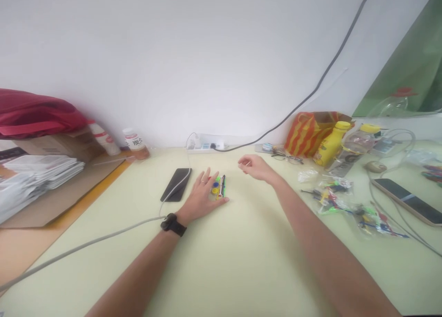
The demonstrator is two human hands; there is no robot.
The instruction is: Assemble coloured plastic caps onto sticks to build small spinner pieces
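My left hand [202,196] lies flat on the pale yellow table [241,262], fingers spread, its fingertips resting against a small colourful toy assembly [218,187] with green, yellow, blue and red parts. A black watch sits on that wrist. My right hand [253,166] hovers above the table to the right of the toy, fingers curled in a pinch on something tiny that I cannot make out.
A black phone [176,184] on a white cable lies left of my left hand. A power strip [207,146] sits at the wall. Right: plastic bags of colourful parts [345,202], glasses [286,157], bottles [331,142], another phone [407,195]. Left: stacked papers [37,172], a box.
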